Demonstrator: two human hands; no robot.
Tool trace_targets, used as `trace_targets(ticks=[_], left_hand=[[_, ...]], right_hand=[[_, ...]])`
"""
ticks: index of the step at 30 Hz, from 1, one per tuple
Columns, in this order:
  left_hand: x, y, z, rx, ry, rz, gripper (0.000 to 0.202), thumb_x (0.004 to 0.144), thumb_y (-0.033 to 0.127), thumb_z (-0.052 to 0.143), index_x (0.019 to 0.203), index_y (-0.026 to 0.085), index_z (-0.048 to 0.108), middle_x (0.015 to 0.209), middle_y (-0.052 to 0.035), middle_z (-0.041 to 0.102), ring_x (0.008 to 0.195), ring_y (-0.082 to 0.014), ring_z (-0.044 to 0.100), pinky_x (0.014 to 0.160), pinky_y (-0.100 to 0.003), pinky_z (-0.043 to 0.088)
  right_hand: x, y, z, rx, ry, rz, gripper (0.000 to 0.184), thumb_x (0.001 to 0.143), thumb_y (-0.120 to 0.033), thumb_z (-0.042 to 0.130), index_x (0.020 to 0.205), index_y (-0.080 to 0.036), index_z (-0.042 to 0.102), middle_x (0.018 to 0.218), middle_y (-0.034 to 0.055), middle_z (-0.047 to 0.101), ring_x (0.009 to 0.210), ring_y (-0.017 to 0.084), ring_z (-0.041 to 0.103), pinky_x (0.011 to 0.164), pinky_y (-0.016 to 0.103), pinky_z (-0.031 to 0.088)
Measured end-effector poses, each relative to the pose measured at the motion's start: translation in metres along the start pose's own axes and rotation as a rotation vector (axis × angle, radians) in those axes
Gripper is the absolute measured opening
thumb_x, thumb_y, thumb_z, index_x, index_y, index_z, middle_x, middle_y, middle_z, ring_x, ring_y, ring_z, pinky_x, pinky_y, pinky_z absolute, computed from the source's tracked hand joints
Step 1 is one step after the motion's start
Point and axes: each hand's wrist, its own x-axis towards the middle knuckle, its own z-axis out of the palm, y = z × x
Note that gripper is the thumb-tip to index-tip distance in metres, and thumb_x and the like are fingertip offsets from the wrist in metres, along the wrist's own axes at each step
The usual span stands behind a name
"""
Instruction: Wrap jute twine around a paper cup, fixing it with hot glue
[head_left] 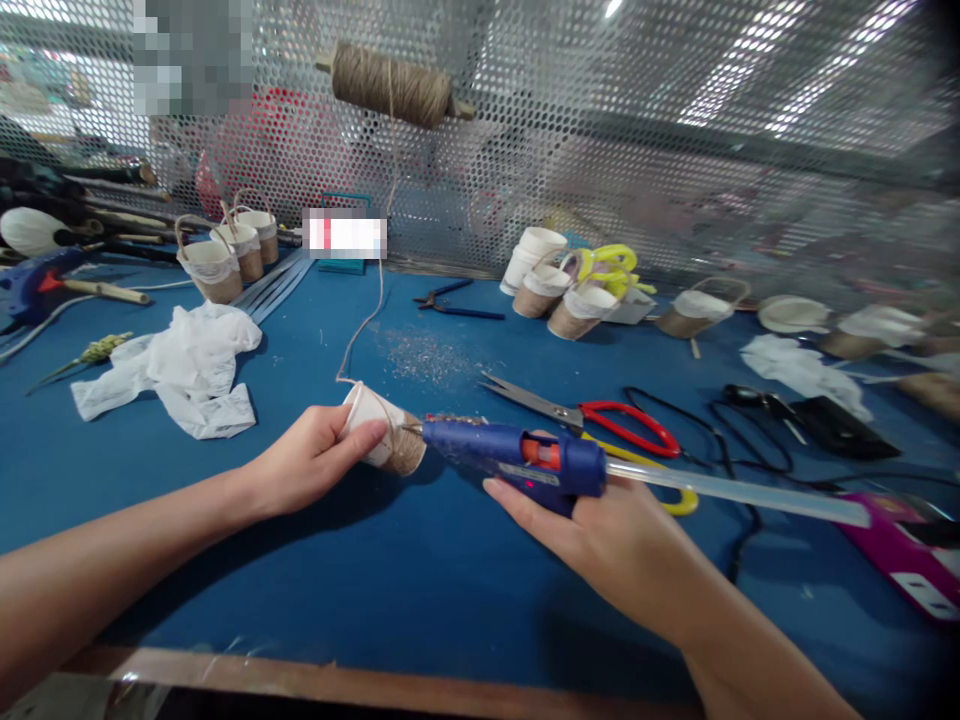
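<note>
My left grip (319, 445) pinches the cup (367, 402) over the counter (337, 600); my right grip (622, 530) wraps the glue gun (480, 452), its tip at the cup; I judge the brown band (407, 456) done, the twine (381, 290) still joined to its spool (390, 85); a handle, like the left-side cups' (216, 272), seems left.

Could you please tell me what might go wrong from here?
The tip of the glue gun is close to the left hand's thumb on the cup, so a small slip might burn it.

The twine runs from the spool down to the cup, so a tug could pull the winding out of place.

The scissors lie just beyond the glue gun, so the right hand might knock them.
</note>
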Motion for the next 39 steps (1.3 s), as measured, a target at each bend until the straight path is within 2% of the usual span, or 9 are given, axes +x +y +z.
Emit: trace_targets(ticks=[2,5,8,14,18,26,36,39], left_hand=[[0.000,0.001,0.000,0.027,-0.018,-0.001,0.038,0.083,0.039,0.040,0.074,0.012,0.065,0.072,-0.0044,0.065,0.069,-0.0179,0.057,0.066,-0.026,0.047],[0.000,0.001,0.000,0.051,-0.042,0.007,0.040,0.085,0.039,0.036,0.077,0.011,0.064,0.076,-0.0052,0.065,0.070,-0.0176,0.057,0.068,-0.027,0.046],[0.000,0.001,-0.001,0.055,-0.044,0.019,0.040,0.085,0.039,0.036,0.081,0.011,0.064,0.077,-0.0052,0.066,0.070,-0.0173,0.057,0.067,-0.026,0.046],[0.000,0.001,-0.001,0.060,-0.067,0.004,0.042,0.086,0.040,0.034,0.083,0.009,0.063,0.077,-0.0054,0.066,0.070,-0.0172,0.058,0.067,-0.026,0.046],[0.000,0.001,0.000,0.065,-0.065,0.006,0.044,0.085,0.041,0.034,0.084,0.009,0.063,0.078,-0.0048,0.065,0.070,-0.0168,0.057,0.066,-0.025,0.046],[0.001,-0.002,0.000,0.039,-0.060,0.011,0.040,0.086,0.037,0.036,0.083,0.009,0.064,0.078,-0.0053,0.066,0.069,-0.0160,0.057,0.066,-0.025,0.047],[0.000,0.000,0.000,0.021,-0.061,0.008,0.040,0.085,0.038,0.036,0.082,0.009,0.064,0.077,-0.0049,0.066,0.072,-0.0174,0.059,0.070,-0.026,0.048],[0.001,-0.001,0.001,-0.011,-0.082,0.007,0.041,0.086,0.038,0.035,0.086,0.009,0.064,0.082,-0.0052,0.067,0.078,-0.0186,0.060,0.075,-0.026,0.047]], right_hand=[[-0.002,0.000,0.000,0.062,0.005,0.032,0.041,0.083,-0.009,0.034,0.089,-0.025,0.071,0.054,0.0070,0.063,0.049,0.021,0.059,0.047,0.032,0.046],[-0.004,-0.003,0.002,0.185,0.017,0.156,0.030,0.082,-0.017,0.044,0.085,-0.027,0.071,0.062,0.0072,0.065,0.058,0.022,0.061,0.055,0.035,0.049],[-0.005,-0.007,0.006,0.212,0.043,0.245,0.022,0.081,-0.022,0.050,0.082,-0.027,0.071,0.070,0.0073,0.067,0.069,0.024,0.063,0.063,0.036,0.050],[-0.004,-0.008,0.002,0.112,-0.005,0.187,0.018,0.079,-0.022,0.053,0.080,-0.024,0.071,0.074,0.0076,0.069,0.072,0.023,0.064,0.064,0.033,0.051],[-0.007,-0.010,0.004,0.042,0.026,0.161,0.018,0.079,-0.020,0.054,0.081,-0.023,0.071,0.071,0.0066,0.068,0.071,0.022,0.064,0.064,0.031,0.051],[-0.017,-0.015,0.013,0.103,0.055,0.277,0.022,0.082,-0.025,0.049,0.077,-0.024,0.070,0.060,0.0051,0.065,0.081,0.024,0.064,0.069,0.033,0.051],[-0.019,-0.016,0.014,0.238,-0.007,0.432,0.020,0.079,-0.032,0.052,0.077,-0.024,0.070,0.087,0.0085,0.068,0.089,0.026,0.062,0.076,0.036,0.051],[-0.018,-0.017,0.012,0.213,-0.028,0.398,0.021,0.080,-0.032,0.050,0.078,-0.024,0.070,0.087,0.0079,0.068,0.089,0.025,0.062,0.075,0.035,0.052]])
